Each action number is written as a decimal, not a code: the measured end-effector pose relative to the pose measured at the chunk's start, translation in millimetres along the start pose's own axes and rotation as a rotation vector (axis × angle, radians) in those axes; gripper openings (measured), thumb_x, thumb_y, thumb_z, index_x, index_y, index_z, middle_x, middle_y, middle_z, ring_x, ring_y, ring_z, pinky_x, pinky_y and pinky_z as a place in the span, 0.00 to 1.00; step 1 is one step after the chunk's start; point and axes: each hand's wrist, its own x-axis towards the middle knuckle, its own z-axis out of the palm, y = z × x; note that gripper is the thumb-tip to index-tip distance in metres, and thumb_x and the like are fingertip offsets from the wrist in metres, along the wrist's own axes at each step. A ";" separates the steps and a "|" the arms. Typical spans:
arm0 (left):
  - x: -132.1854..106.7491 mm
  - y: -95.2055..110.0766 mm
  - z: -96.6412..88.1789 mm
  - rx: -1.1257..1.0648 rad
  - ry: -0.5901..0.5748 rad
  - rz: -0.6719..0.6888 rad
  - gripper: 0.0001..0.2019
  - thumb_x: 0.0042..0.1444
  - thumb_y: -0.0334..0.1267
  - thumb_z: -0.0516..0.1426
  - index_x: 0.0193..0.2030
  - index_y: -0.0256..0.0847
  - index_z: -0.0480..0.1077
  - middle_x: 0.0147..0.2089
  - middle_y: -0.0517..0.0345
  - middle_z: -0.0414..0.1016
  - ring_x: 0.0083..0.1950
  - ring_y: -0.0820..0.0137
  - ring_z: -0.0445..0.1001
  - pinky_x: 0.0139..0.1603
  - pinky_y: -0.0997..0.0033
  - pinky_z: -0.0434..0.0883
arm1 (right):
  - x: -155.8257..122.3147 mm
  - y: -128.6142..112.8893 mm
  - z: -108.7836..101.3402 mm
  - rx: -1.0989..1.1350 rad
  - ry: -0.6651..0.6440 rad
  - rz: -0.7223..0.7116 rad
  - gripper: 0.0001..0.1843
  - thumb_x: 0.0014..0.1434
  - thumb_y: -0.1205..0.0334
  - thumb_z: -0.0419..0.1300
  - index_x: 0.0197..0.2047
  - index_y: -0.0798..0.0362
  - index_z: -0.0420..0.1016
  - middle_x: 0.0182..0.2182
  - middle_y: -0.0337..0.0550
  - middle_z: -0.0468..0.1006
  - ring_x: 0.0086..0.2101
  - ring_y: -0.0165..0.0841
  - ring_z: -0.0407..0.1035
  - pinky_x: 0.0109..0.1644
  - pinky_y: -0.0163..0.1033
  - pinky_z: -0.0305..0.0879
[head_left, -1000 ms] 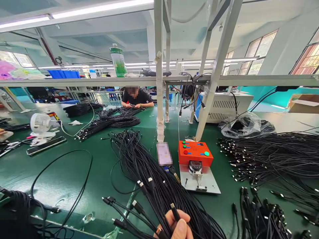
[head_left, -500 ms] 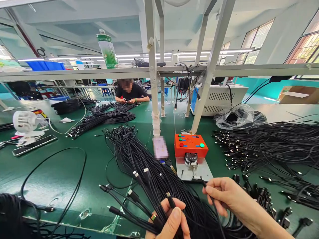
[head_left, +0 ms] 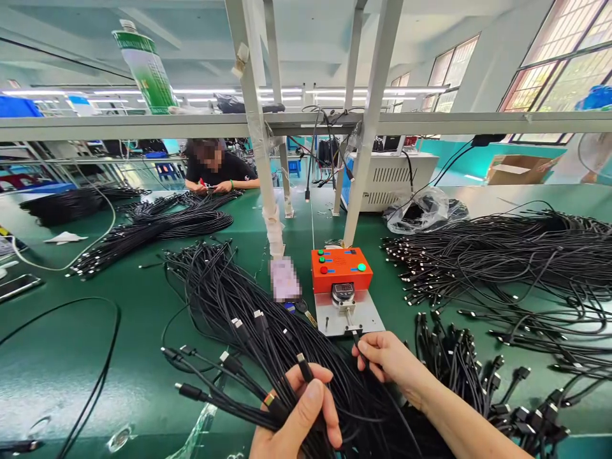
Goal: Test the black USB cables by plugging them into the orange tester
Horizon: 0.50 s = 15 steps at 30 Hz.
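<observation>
My left hand (head_left: 301, 411) is closed round several black USB cables (head_left: 234, 366), their metal-tipped connectors fanning out to the left; one connector stands up between thumb and fingers. My right hand (head_left: 380, 357) pinches another black cable (head_left: 366, 363) just behind its connector, at the front edge of the tester's metal plate (head_left: 329, 315). Whether the tip sits inside the slot is hidden. Behind that plate is the orange tester box (head_left: 342, 268) with red and green buttons and a small round digital gauge (head_left: 343, 292). A long bundle of black cables (head_left: 215, 280) runs beneath my hands.
More cables lie in a big pile (head_left: 502, 255) at right and a coiled heap (head_left: 182, 217) at back left. White rack posts (head_left: 261, 127) rise behind the tester. A co-worker (head_left: 220, 169) sits across the green table. Keys (head_left: 306, 312) lie beside the tester.
The view has swung to the right, shifting everything leftward. My right hand has brought its cable to the plate's front edge. My left hand keeps its hold on the cables.
</observation>
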 end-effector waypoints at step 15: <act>-1.0 5.3 5.7 0.014 0.031 -0.035 0.09 0.50 0.40 0.58 0.34 0.36 0.72 0.19 0.59 0.71 0.18 0.72 0.70 0.20 0.76 0.64 | 12.4 5.8 8.0 0.156 0.109 0.057 0.14 0.53 0.56 0.54 0.31 0.61 0.67 0.19 0.36 0.68 0.12 0.17 0.50 0.15 0.27 0.38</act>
